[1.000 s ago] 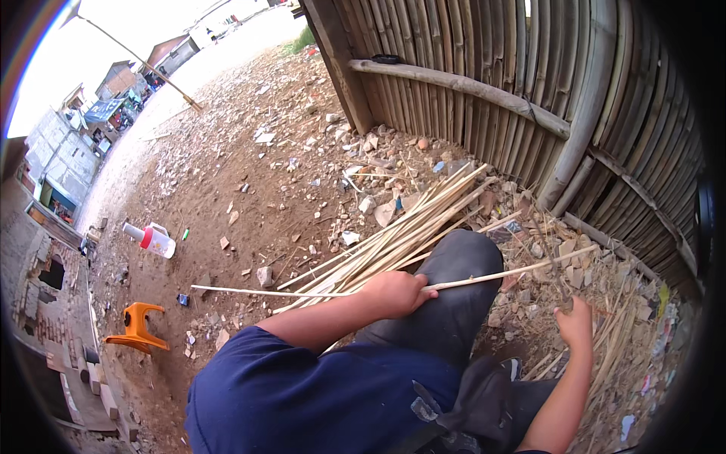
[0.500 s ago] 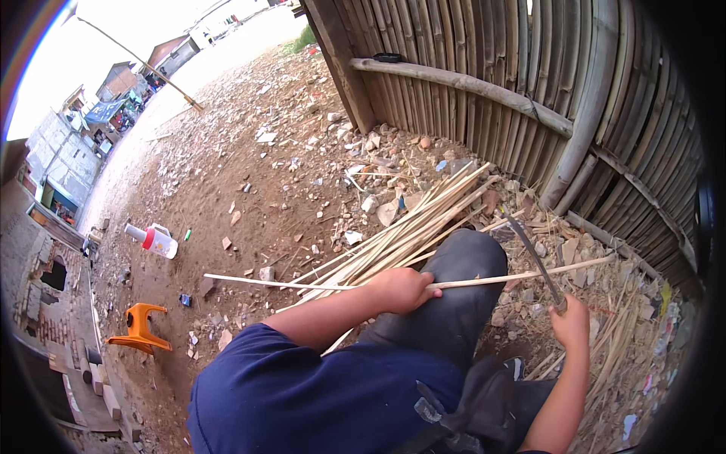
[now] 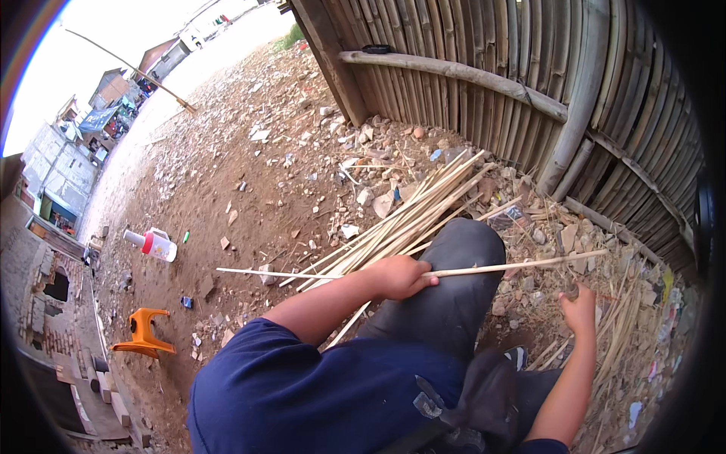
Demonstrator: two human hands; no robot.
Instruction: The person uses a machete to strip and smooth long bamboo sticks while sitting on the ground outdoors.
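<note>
My left hand (image 3: 401, 278) is closed around a long, pale bamboo strip (image 3: 522, 265) and rests on my raised knee. The strip lies crosswise over the dark trouser leg, its thin end out to the left and its thicker end to the right. Below that right end is my right hand (image 3: 579, 309), its fingers wrapped round the handle of a knife (image 3: 572, 286). Hardly any of the knife's blade can be made out from this angle. Beyond my knee a pile of split bamboo strips (image 3: 431, 203) lies on the ground.
A bamboo-slat wall (image 3: 469, 91) with pole rails stands at the far right. More thin strips (image 3: 616, 329) lie among rubble beside my right arm. To the left are an orange plastic stool (image 3: 144, 333) and a white jug with a red band (image 3: 159, 246), on stony dirt.
My right hand has shifted slightly right, and the knife has turned, so its long dark blade no longer shows plainly. The strip has slid a little to the right at its left end.
</note>
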